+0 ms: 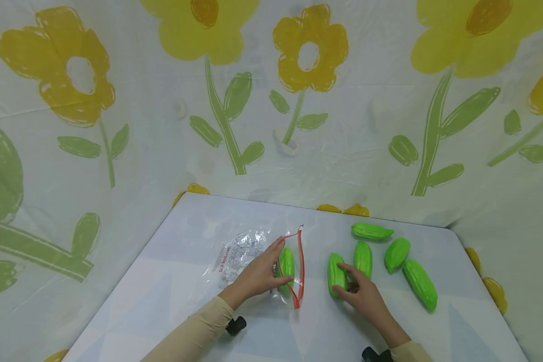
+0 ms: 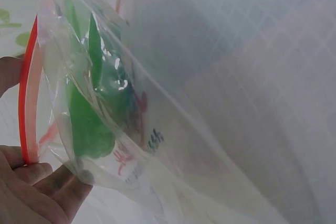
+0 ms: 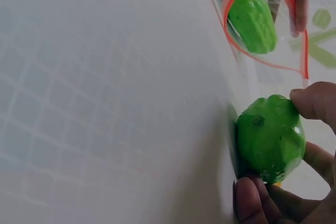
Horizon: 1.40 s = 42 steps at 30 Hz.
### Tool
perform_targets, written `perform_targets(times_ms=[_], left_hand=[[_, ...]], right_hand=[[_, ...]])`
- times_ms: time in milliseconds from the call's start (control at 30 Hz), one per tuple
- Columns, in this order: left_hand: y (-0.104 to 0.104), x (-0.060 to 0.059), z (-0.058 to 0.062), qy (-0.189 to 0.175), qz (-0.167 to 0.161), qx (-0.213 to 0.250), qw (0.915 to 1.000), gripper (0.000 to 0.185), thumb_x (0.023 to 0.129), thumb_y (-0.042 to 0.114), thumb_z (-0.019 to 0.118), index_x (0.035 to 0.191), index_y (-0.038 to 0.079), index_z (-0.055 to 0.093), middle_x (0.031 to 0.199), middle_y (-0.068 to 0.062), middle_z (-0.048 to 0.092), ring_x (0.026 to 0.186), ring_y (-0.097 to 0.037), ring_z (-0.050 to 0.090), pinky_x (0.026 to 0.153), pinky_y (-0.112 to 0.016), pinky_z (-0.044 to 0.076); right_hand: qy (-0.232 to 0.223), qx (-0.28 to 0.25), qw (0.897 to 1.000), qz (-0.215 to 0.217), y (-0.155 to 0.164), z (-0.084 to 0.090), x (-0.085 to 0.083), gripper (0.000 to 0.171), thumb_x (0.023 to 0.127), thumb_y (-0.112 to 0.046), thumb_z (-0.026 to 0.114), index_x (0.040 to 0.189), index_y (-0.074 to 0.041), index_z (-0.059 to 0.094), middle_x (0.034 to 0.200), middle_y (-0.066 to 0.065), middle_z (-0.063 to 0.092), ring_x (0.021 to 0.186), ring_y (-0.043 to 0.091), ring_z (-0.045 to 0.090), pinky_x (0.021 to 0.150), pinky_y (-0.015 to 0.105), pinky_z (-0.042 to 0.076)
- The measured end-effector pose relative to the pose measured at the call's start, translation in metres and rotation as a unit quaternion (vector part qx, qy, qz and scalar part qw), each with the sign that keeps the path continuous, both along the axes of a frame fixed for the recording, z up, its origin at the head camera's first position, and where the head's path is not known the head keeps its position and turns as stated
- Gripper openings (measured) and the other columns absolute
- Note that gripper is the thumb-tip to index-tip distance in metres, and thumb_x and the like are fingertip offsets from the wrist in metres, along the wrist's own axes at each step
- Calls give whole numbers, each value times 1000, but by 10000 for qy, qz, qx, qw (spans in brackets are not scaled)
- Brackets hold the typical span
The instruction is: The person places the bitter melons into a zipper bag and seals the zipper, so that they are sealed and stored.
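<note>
The person's left hand was at the mouth of a clear bag with a red edge, thumb and fingers spread wide and touching the parted lips. The bag lay on a pale table, and one bumpy green piece was inside it, near the opening. To the right of the bag, apart from it, the right hand held a second green piece between thumb and fingers; whether its underside touched the table could not be told. Four more lay on the table: an upright-lying one just beside the held piece, a sideways one farther back, a plump one, and a slanting one on the far right. A flower-printed sheet hung behind.
</note>
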<state>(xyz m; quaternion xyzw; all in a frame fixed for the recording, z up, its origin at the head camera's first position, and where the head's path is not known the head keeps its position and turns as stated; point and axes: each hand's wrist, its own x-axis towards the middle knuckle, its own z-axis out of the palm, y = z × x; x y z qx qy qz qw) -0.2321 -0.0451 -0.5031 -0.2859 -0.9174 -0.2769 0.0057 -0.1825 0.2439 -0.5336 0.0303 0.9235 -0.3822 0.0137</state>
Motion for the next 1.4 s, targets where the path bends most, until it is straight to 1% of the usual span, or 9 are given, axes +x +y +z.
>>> perform_targets(times_ms=[167, 333, 467, 600, 833, 1000, 1100, 1233, 1400], left_hand=[[1, 0, -1, 18, -4, -7, 10000, 97, 78, 51, 68, 149, 11, 16, 155, 6, 9, 138, -18, 24, 105, -38, 35], [1, 0, -1, 14, 19, -28, 10000, 97, 78, 51, 68, 150, 13, 15, 155, 7, 8, 138, -18, 25, 104, -38, 36], [2, 0, -1, 30, 26, -39, 10000, 96, 78, 52, 67, 149, 11, 17, 155, 7, 8, 138, -18, 25, 104, -38, 36], [2, 0, -1, 42, 25, -27, 10000, 96, 78, 51, 68, 149, 11, 17, 155, 6, 9, 138, -18, 24, 105, -38, 35], [2, 0, -2, -8, 28, -10, 10000, 97, 78, 50, 69, 150, 12, 16, 155, 6, 9, 139, -16, 22, 105, -37, 35], [2, -1, -2, -9, 28, -15, 10000, 97, 78, 50, 68, 149, 11, 17, 155, 6, 9, 138, -17, 24, 104, -38, 37], [2, -1, -2, -22, 38, -25, 10000, 96, 78, 50, 68, 149, 10, 18, 155, 7, 9, 138, -17, 25, 103, -38, 37], [2, -1, -2, 10, 23, -21, 10000, 96, 78, 49, 68, 149, 9, 18, 155, 5, 9, 138, -19, 25, 104, -38, 37], [3, -1, -3, 57, 10, -22, 10000, 96, 78, 50, 68, 149, 10, 18, 155, 5, 9, 138, -19, 25, 104, -38, 36]], right_hand=[[25, -27, 10000, 75, 1, 1, 0, 65, 75, -37, 76, 133, -34, 46, 110, 3, 57, 78, 13, 54, 61, 26, 46], [33, -5, 9999, 99, 1, 1, 0, 65, 75, -38, 75, 133, -35, 46, 105, 2, 57, 76, 13, 52, 58, 26, 45], [60, 31, 9999, 91, 1, 1, -1, 65, 75, -38, 76, 132, -34, 47, 104, 2, 58, 75, 13, 52, 57, 26, 45], [123, 26, 9998, 131, 2, 1, -1, 65, 74, -40, 76, 132, -33, 47, 109, 2, 57, 75, 13, 52, 58, 25, 45], [315, -170, 9989, 313, 2, 2, 0, 64, 75, -43, 74, 132, -36, 46, 128, 2, 53, 79, 12, 56, 63, 26, 48], [399, -430, 9969, 525, 2, 6, 0, 62, 76, -42, 74, 131, -39, 46, 130, 2, 52, 80, 12, 56, 64, 25, 49], [462, -639, 9941, 743, 1, 6, -1, 61, 76, -41, 74, 131, -41, 46, 130, -2, 51, 81, 14, 57, 65, 25, 50], [701, -816, 9872, 1176, -4, 11, 1, 59, 79, -34, 73, 132, -35, 47, 127, -3, 51, 81, 16, 57, 66, 25, 51], [790, -918, 9813, 1493, -18, 33, 11, 58, 80, -19, 73, 133, -21, 49, 125, 2, 53, 84, 20, 56, 69, 32, 52]])
